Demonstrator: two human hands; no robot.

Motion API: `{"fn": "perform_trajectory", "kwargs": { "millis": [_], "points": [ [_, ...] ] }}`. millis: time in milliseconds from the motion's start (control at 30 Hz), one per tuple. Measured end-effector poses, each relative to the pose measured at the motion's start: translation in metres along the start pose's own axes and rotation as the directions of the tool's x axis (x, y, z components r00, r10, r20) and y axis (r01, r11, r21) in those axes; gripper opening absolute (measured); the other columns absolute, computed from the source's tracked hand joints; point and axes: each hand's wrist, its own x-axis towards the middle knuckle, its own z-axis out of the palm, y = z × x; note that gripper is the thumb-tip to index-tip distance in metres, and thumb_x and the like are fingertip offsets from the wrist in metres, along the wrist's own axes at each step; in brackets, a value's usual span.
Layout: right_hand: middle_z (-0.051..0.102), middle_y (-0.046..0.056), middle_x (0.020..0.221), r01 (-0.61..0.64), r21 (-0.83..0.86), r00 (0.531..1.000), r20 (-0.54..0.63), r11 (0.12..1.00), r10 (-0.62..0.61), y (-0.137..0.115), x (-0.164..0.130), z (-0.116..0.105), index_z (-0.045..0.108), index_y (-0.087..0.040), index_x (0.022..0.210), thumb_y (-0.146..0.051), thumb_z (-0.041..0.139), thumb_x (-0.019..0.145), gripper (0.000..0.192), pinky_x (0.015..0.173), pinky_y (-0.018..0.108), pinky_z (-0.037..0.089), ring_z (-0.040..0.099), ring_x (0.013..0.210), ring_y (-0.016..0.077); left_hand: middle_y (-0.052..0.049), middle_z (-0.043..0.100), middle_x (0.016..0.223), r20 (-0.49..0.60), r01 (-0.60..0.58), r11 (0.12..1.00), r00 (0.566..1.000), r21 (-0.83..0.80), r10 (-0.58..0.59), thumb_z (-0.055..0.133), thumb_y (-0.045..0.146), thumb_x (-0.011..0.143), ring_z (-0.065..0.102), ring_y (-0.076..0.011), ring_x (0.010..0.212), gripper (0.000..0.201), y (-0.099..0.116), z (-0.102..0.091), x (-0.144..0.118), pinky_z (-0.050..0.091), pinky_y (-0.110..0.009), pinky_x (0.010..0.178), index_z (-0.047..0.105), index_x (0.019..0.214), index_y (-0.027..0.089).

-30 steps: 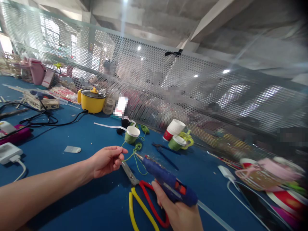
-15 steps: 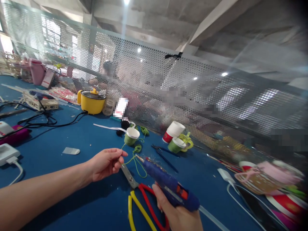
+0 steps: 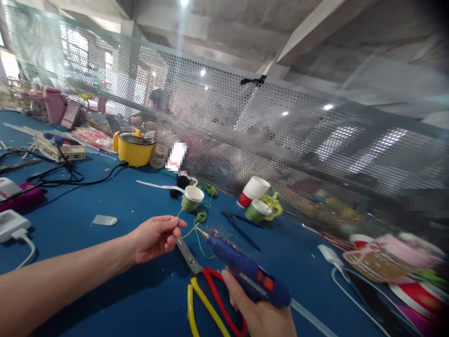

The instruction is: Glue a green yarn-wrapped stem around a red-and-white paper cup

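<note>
My left hand (image 3: 157, 238) is closed in a pinch on green yarn (image 3: 189, 232), which runs up toward a paper cup wrapped in green (image 3: 191, 201). My right hand (image 3: 257, 304) grips a blue glue gun (image 3: 245, 267) with a red part on its side and a clear glue stick (image 3: 312, 318) out of its rear. The gun's nozzle points left, close to the yarn. Beneath the hands lie scissors (image 3: 191, 260) with one red and one yellow handle; my right hand covers part of the red one. Loose green yarn coils beside the cup.
Dark pliers (image 3: 242, 229) lie behind the gun, near a second green-wrapped cup (image 3: 257, 210) and stacked white paper cups (image 3: 254, 189). A yellow electric pot (image 3: 135, 149) stands far left with its black cord. A woven basket (image 3: 380, 264) is at right. A perforated screen (image 3: 217, 103) borders the table.
Almost nothing differs. The glue gun's nozzle has shifted very slightly left, closer to the yarn; my left hand keeps its pinch in the same place.
</note>
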Motion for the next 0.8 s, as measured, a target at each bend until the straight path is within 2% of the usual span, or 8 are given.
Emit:
{"fn": "perform_trajectory", "kwargs": {
  "millis": [333, 567, 800],
  "points": [
    [0.07, 0.003, 0.068, -0.065, 0.023, 0.997, -0.035, 0.998, 0.066, -0.0045, -0.0055, 0.0048, 0.071, -0.025, 0.081, -0.031, 0.035, 0.085, 0.036, 0.067, 0.03, 0.054, 0.067, 0.071, 0.0212, 0.001, 0.048, 0.054, 0.02, 0.009, 1.0, 1.0, 0.002, -0.009, 0.043, 0.014, 0.083, 0.039, -0.0019, 0.038, 0.016, 0.0006, 0.0004, -0.0022, 0.031, -0.011, 0.036, 0.057, 0.077, 0.008],
    [0.07, 0.002, 0.065, -0.079, 0.021, 0.997, -0.018, 0.997, 0.079, -0.0082, -0.0037, 0.0055, 0.071, -0.026, 0.075, -0.034, 0.036, 0.085, 0.037, 0.065, 0.028, 0.054, 0.067, 0.067, 0.0203, 0.002, 0.047, 0.053, 0.017, 0.007, 1.0, 1.0, 0.001, -0.007, 0.042, 0.014, 0.083, 0.039, -0.0018, 0.037, 0.016, 0.0002, 0.0008, -0.0016, 0.03, -0.012, 0.036, 0.056, 0.077, 0.008],
    [0.066, 0.002, 0.051, -0.046, 0.019, 0.999, 0.003, 0.999, 0.046, 0.0012, -0.0074, 0.0077, 0.071, -0.024, 0.075, -0.037, 0.036, 0.084, 0.038, 0.059, 0.023, 0.054, 0.065, 0.055, 0.018, 0.002, 0.047, 0.054, 0.029, 0.001, 1.0, 1.0, 0.003, -0.001, 0.045, 0.014, 0.082, 0.039, -0.0018, 0.038, 0.013, -0.0004, -0.0015, 0.0004, 0.03, -0.011, 0.037, 0.056, 0.078, 0.009]
  ]
}}
